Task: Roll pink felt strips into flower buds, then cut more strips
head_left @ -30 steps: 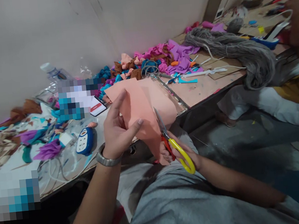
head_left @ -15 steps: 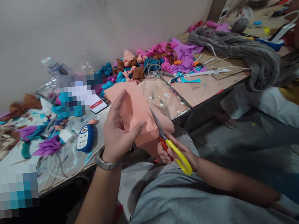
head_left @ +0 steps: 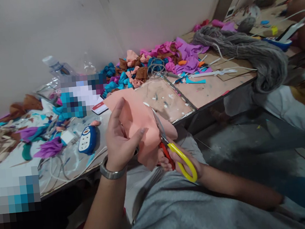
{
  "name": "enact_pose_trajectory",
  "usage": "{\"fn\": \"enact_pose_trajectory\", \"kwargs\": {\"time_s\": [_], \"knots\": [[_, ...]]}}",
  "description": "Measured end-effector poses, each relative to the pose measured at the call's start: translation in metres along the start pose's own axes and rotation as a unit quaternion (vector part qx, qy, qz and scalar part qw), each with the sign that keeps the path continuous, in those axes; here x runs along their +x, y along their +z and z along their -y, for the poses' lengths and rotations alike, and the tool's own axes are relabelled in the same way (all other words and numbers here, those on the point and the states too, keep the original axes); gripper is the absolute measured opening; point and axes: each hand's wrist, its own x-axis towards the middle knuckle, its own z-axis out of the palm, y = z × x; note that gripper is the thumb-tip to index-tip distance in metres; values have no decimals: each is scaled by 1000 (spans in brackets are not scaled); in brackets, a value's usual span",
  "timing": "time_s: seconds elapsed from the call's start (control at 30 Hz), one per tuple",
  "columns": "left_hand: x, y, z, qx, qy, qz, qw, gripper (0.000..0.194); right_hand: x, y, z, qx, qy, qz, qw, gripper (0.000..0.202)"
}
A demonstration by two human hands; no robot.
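Note:
My left hand [head_left: 123,137] holds a peach paper sheet [head_left: 134,110] over my lap, with the thumb on its near face and the other fingers partly hidden behind it. A watch [head_left: 111,170] sits on that wrist. In my right hand [head_left: 189,159] is a pair of scissors [head_left: 183,162] with one yellow and one red handle. Their blades point up and away from me, at the sheet's right part. Part of the paper curls out to the right of the blades.
Crumpled coloured paper pieces [head_left: 140,72] lie along the wall, beside a hank of grey yarn [head_left: 232,49]. On the left of the table are a phone [head_left: 99,107], a blue-and-white power strip [head_left: 87,140], cables and a plastic bottle [head_left: 59,67]. Another person's leg [head_left: 288,97] shows at right.
The scissor handles have spread slightly apart at the paper. My left hand and the sheet have shifted a little downward in view.

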Motion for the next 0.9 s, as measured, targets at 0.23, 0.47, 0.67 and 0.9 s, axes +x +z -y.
{"fn": "enact_pose_trajectory", "kwargs": {"time_s": [0.23,0.47,0.67,0.9], "knots": [[-4,0,5,-20,4,-9,1000,91,-3,8,5,64,-12,34,997,48],[-4,-2,4,-6,-5,1,1000,86,-7,12,5,65,-14,9,998,37],[-2,-4,3,-4,3,2,1000,87,-7,11,5,74,13,-6,997,52],[-1,-5,0,-16,2,-1,1000,88,-8,14,9,67,7,0,998,50]]}}
